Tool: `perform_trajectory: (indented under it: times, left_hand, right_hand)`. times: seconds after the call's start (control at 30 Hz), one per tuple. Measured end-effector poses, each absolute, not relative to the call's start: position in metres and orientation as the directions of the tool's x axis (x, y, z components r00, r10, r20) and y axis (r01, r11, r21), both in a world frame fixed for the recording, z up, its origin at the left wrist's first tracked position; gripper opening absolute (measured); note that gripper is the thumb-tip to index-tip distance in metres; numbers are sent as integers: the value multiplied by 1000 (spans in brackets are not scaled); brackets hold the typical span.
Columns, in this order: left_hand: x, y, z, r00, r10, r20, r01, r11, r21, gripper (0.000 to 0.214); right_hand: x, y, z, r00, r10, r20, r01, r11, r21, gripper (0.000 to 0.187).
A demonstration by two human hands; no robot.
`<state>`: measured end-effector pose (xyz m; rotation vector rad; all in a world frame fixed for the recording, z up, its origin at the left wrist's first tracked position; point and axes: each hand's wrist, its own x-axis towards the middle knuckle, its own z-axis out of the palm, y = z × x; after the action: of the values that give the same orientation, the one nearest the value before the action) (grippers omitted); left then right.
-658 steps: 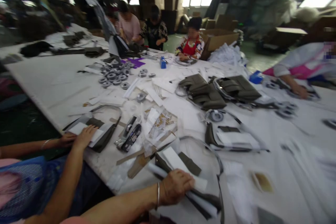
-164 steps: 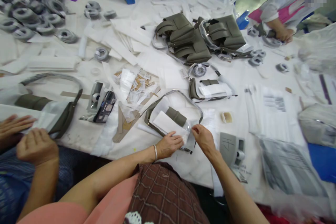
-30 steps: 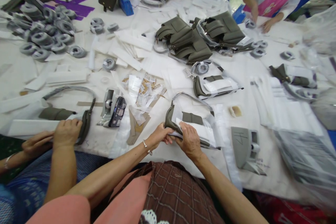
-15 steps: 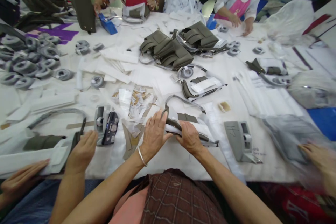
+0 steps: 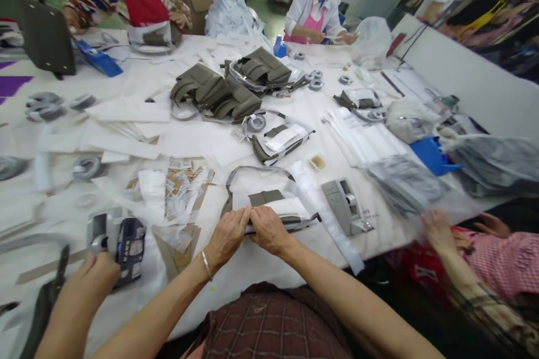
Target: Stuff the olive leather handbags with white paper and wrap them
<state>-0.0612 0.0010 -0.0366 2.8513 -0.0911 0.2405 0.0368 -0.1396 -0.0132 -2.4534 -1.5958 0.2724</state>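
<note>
Left hand (image 5: 229, 236) and right hand (image 5: 269, 230), fingers curled nearly closed, grip the near edge of the olive bag (image 5: 261, 197) — hiding its near-left corner (the fingertips are out of sight) — as it lies on the white table (image 5: 238, 277).

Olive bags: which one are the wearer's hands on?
The nearest bag, in front of the checked apron: left hand and right hand both hold its near left edge. The next bag beyond, beside a grey coil, has neither hand on it.
</note>
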Motion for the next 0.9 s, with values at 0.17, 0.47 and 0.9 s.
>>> perform_trajectory:
  times: [0.17, 0.47, 0.9]
  left_hand:
    - [-77, 11, -51, 981, -51, 189, -109, -945, 309, 36]
    - [-104, 20, -72, 976, -65, 207, -123, -951, 285, 46]
    - [-109, 4, -81, 981, -2, 192, -62, -950, 307, 47]
  right_hand:
    - [32, -146, -1, 440, 897, -43, 841, -428, -330, 47]
    - [115, -312, 22, 883, 409, 229, 467, -815, -345, 33]
    - [146, -443, -3, 992, -5, -125, -63, -886, -460, 55]
